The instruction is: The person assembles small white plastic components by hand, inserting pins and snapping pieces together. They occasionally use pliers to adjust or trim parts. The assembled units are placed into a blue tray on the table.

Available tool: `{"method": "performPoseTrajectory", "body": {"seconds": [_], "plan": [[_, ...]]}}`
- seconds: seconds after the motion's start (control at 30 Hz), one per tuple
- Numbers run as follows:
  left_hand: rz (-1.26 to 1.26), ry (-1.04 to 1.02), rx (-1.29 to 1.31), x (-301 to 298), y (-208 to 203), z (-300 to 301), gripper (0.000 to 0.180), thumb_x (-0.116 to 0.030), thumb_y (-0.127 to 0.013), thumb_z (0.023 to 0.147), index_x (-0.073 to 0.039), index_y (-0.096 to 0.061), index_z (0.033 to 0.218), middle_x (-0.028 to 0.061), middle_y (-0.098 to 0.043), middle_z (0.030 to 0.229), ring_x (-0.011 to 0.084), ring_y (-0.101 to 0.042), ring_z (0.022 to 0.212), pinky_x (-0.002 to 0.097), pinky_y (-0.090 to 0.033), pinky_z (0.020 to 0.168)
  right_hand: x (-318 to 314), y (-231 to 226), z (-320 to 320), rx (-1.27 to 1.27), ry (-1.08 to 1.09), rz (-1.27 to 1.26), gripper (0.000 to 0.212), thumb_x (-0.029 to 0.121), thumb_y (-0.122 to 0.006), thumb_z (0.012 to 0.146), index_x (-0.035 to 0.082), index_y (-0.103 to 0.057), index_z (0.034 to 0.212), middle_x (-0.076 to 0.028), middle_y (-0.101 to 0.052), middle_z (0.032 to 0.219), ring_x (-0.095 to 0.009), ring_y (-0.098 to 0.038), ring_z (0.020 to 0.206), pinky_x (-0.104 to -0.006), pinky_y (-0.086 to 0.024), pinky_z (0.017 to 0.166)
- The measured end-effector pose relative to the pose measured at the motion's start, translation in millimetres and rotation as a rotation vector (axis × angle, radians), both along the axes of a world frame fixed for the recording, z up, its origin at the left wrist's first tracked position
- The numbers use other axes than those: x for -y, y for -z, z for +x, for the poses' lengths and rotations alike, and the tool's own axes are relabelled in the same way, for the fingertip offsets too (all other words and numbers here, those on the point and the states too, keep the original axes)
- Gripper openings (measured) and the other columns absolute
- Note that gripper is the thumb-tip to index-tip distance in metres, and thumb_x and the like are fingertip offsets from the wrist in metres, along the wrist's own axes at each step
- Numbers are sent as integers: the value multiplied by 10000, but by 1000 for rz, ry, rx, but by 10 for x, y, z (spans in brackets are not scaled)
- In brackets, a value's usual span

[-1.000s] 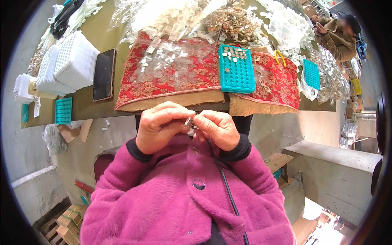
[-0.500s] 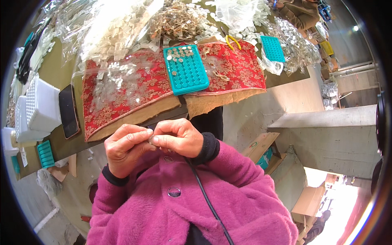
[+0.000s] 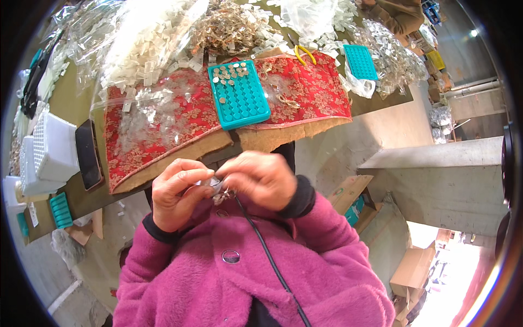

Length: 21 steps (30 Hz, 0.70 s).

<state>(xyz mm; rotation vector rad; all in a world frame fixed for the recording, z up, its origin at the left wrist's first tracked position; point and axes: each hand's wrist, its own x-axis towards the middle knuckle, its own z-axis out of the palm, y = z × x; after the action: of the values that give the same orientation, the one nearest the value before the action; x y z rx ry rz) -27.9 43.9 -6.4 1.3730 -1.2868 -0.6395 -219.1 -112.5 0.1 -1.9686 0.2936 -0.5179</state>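
Close in front of my chest, my left hand (image 3: 182,193) pinches a small shiny, whitish piece (image 3: 213,183) between thumb and fingers; its exact kind is unclear. Just below it hang small metallic bits (image 3: 224,196). Beside it is my right hand (image 3: 261,179), blurred, its fingers curled and its thumb at the piece. Whatever those fingers hold is hidden. Beyond my hands, a teal tray (image 3: 244,103) with rows of round wells lies on a red floral cloth pad (image 3: 180,109). Several small round silvery pieces (image 3: 231,71) sit mostly at the tray's far end.
Yellow-handled pliers (image 3: 305,54) lie at the pad's far edge. Behind are heaps of clear plastic pieces (image 3: 158,43) and brownish metallic parts (image 3: 229,27). A phone (image 3: 89,155) and white stacked trays (image 3: 57,147) stand left; another teal tray (image 3: 360,62) lies right. A black cord (image 3: 267,245) crosses my coat.
My right hand has moved right and slightly up, drawing apart from the left. The shiny piece and dangling bits now show between them. The view has shifted slightly.
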Motion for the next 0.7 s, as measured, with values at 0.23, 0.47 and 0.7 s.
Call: {"method": "performPoseTrajectory", "body": {"seconds": [0.23, 0.47, 0.7], "plan": [[-84, -78, -789, -116, 133, 215, 258, 115, -748, 859, 4, -672, 1079, 166, -697, 1070, 155, -659, 723, 277, -560, 625, 1307, 233, -831, -470, 963, -756, 291, 311, -835, 846, 110, -721, 1023, -109, -676, 952, -333, -668, 939, -454, -538, 826], [-87, 22, -1148, -120, 226, 227, 250, -14, -713, 955, 3, -684, 1203, 134, -703, 1149, 152, -661, 851, 303, -572, 736, 1678, 384, -1055, -523, 814, -845, 101, 216, -779, 872, 127, -782, 920, -133, -722, 920, -342, -696, 897, -448, -551, 815], [-176, 186, -1318, -123, 264, 280, 185, -38, -684, 998, -19, -682, 1182, 130, -673, 1137, 170, -624, 872, 298, -552, 736, 1774, 375, -945, -534, 821, -891, 73, 129, -736, 916, 77, -710, 958, -138, -684, 978, -347, -671, 940, -455, -533, 809]]}}
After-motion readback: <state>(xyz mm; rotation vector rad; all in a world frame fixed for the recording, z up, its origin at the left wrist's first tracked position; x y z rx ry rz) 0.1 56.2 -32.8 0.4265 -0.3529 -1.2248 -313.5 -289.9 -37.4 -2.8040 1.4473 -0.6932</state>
